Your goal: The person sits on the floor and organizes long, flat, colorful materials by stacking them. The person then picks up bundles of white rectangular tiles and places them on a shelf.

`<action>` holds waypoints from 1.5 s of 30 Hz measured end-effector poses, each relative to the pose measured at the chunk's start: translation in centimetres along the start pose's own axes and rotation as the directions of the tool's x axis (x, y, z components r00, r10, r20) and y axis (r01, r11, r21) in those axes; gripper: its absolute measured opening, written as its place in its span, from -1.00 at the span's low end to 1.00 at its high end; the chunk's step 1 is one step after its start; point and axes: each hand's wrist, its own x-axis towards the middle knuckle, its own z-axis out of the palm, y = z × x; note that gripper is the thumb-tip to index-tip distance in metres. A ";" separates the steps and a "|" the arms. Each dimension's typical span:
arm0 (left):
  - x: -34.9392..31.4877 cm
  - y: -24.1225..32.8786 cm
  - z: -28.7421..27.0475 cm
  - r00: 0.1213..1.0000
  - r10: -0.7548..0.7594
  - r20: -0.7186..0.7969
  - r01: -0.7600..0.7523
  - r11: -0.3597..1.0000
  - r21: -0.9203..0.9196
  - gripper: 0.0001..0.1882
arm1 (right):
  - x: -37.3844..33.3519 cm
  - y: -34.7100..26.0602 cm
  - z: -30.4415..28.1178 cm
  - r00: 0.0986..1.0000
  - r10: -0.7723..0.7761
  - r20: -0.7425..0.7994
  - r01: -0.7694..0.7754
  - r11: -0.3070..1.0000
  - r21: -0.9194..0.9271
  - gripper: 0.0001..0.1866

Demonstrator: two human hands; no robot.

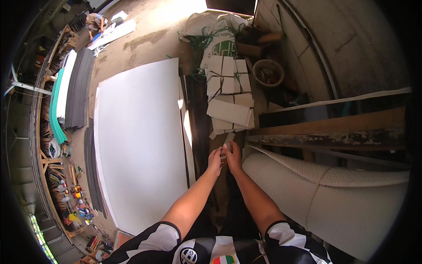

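Note:
My left hand point(215, 159) and my right hand point(233, 157) meet in front of me and together pinch a small pale strip point(227, 143), thin and flat, held upright between the fingertips. Both forearms reach up from the lower edge. The hands hover over a dark gap beside the big white sheet point(140, 141) that lies flat on the floor to my left. Just beyond the strip lies a heap of flat white cardboard pieces point(231, 112), some tied in bundles point(228, 75) with dark string.
A thick roll of white textured material point(334, 198) lies at my right, under a worn wooden beam point(329, 130). Grey and teal sheets point(70, 88) stack at the left, with paint cans point(77, 200) by the wall. Sacks point(215, 31) and a round basin point(268, 72) sit ahead. Another person point(96, 23) crouches far off.

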 end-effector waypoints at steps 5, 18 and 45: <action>3.9 4.1 5.2 1.000 0.028 0.004 -0.028 1.000 -0.015 -0.56 | 5.8 -2.1 -1.7 0.999 0.026 -0.044 -0.025 1.000 0.018 -0.28; 12.1 10.8 3.1 0.984 0.001 -0.177 0.045 0.966 0.256 -0.56 | 14.4 -1.2 -2.4 0.943 0.237 -0.234 -0.262 0.962 -0.080 -0.09; 34.7 5.0 -0.3 0.962 0.211 -0.174 -0.128 0.910 0.395 -0.20 | 30.5 7.7 -10.9 0.916 0.269 -0.298 -0.334 0.923 -0.191 -0.13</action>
